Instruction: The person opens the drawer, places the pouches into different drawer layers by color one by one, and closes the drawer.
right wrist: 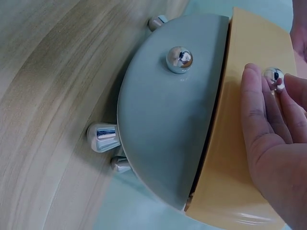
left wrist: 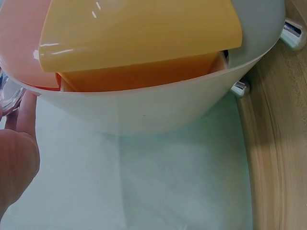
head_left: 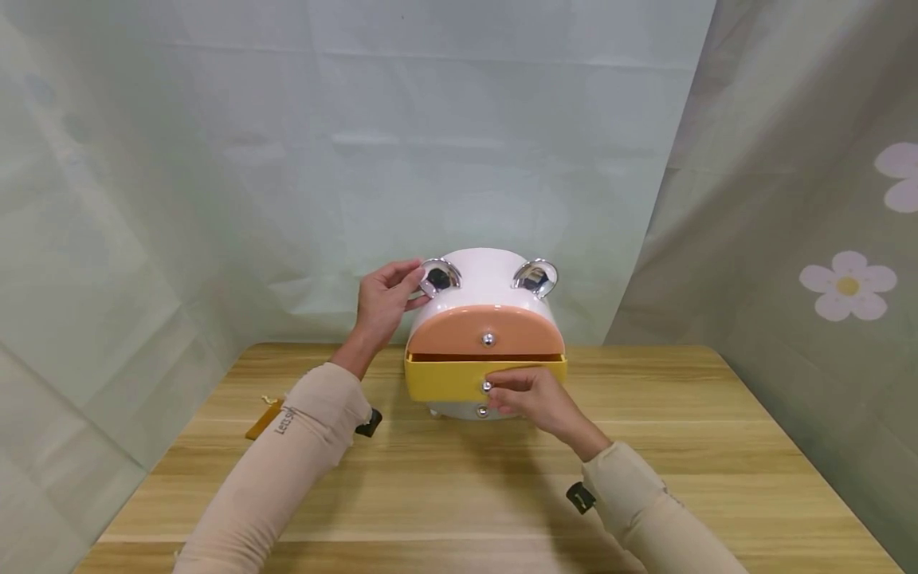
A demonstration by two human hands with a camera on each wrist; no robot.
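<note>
A round white drawer box (head_left: 486,281) with two shiny silver ears is seen standing on a wooden table (head_left: 688,446), close to the table's far edge and about midway between its left and right edges. Its front is made up of three stacked drawers: a pink top drawer (head_left: 484,328), a yellow middle drawer (head_left: 448,378) and a grey-white bottom drawer (right wrist: 168,124), each fitted with a small silver knob. The yellow middle drawer is pulled slightly forward of the other two, so that a dark gap is shown above it.

The left hand (head_left: 383,299) is placed against the upper left side of the box, with its fingers curled around the left silver ear (head_left: 440,276). The right hand (head_left: 534,399) is held at the front of the yellow drawer, where the drawer's silver knob (right wrist: 274,76) is pinched between thumb and fingertips. The box is raised off the table on short silver feet (right wrist: 102,137). A small tan object (head_left: 263,418) is partly hidden behind the left sleeve, near the table's left edge.
</note>
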